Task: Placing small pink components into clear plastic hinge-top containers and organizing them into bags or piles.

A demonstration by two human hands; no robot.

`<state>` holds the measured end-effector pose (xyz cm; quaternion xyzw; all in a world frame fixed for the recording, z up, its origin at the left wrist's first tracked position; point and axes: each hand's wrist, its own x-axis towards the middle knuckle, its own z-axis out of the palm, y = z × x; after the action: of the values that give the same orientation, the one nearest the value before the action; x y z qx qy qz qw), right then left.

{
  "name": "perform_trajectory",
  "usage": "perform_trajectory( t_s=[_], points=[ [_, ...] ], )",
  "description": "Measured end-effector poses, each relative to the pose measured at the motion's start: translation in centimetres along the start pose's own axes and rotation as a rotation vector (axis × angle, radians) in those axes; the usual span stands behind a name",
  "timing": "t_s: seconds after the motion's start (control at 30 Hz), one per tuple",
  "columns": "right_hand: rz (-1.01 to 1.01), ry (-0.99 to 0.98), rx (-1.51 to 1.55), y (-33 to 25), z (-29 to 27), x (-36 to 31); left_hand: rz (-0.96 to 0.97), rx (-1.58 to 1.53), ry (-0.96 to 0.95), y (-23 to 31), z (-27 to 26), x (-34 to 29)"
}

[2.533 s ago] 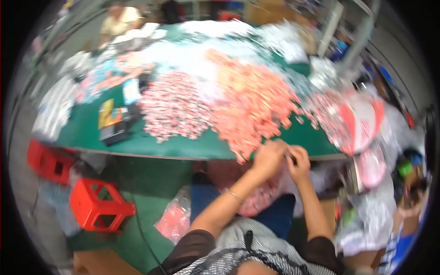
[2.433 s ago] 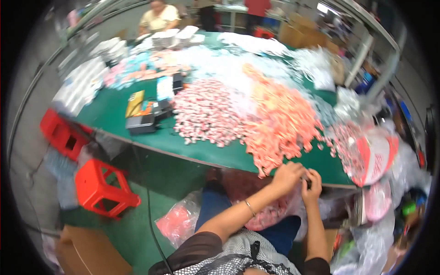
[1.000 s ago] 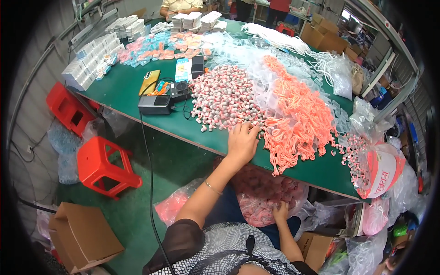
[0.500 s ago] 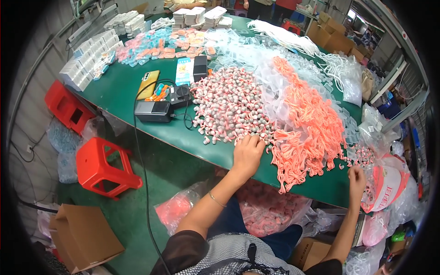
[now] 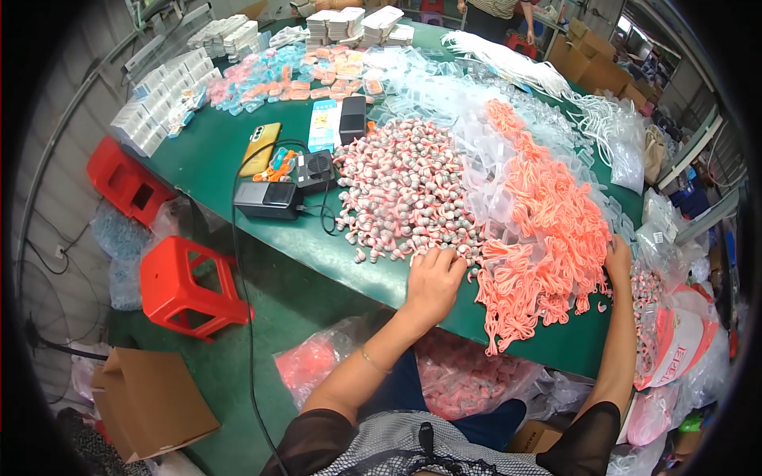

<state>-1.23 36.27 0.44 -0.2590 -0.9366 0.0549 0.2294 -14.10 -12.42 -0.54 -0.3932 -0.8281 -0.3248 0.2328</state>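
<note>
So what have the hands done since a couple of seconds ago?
They parted from the table's near edge: left hand reached to the pile of small pink-and-grey pieces, right hand swung out to the orange cord heap's right side. Piles and green table unchanged.

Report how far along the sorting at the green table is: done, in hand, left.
Done: filled pink bags sit under the table edge. In hand: the left hand rests on the heap of small pink-and-grey pieces; the right hand touches the pile of coral cords. Left: both heaps remain large, and clear pouches lie unfilled.
</note>
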Motion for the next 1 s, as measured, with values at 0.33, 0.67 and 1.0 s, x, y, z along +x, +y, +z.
perform_trajectory(
  t_s=[0.33,0.67,1.0],
  points=[
    [0.11,0.101,0.207,-0.2,-3.6,-1.2,0.023,-0.025,0.05,0.2,0.3,0.0],
    [0.264,0.099,0.669,-7.5,-7.5,-14.7,0.034,-0.026,0.085,-0.4,0.3,-0.4],
    [0.265,0.275,0.243,-8.4,-4.6,-23.5,0.009,-0.022,0.044,0.2,0.3,-1.2]
  ],
)
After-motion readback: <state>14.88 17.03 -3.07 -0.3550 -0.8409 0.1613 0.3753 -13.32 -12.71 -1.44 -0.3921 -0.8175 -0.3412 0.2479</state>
